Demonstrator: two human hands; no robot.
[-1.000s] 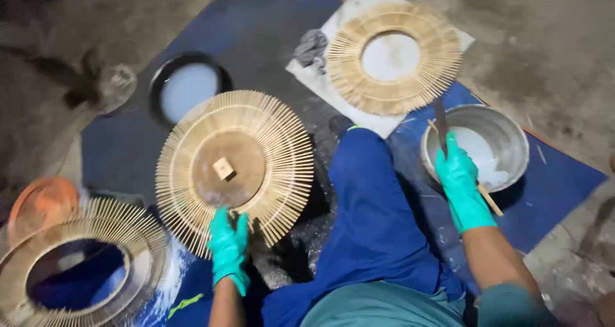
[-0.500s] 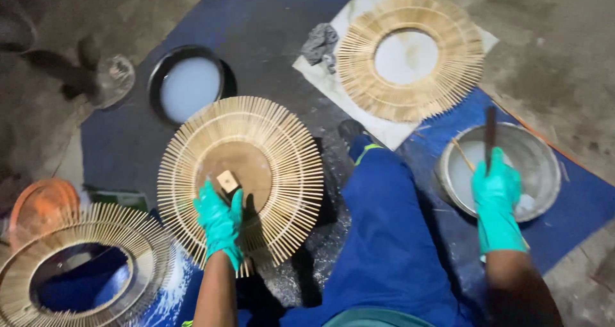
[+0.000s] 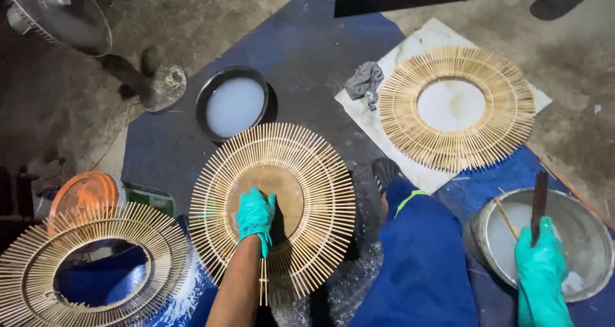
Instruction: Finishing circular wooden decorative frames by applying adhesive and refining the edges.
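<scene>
At far left, a round sunburst frame of thin bamboo sticks with an open centre [image 3: 83,269] is seen lying beside an orange round lid [image 3: 82,191], with a standing fan on a dark base [image 3: 61,12] above them on the bare concrete floor [image 3: 211,13]. Further right, a black round basin of milky white liquid [image 3: 234,104] is set on the blue tarpaulin [image 3: 307,58]. Below it, a second round bamboo-stick frame with a brown wooden disc at its centre [image 3: 275,205] is pressed down by the left hand in a teal rubber glove [image 3: 255,215]; compared with half a second ago, this hand has been moved inward onto the disc, fingers curled narrow over a small block that is now hidden, so whether it is gripped cannot be told. A blue trouser leg [image 3: 419,256] is seen next. On a pale board [image 3: 410,51] beyond, a grey crumpled rag [image 3: 365,81] and a third bamboo frame with an empty middle [image 3: 456,106] are laid. At far right, the right hand in a teal glove [image 3: 541,269] is closed around a dark-handled brush [image 3: 539,202], which has been lowered into the metal bowl of white liquid [image 3: 576,237]; a fresh load for coating seems likely.
</scene>
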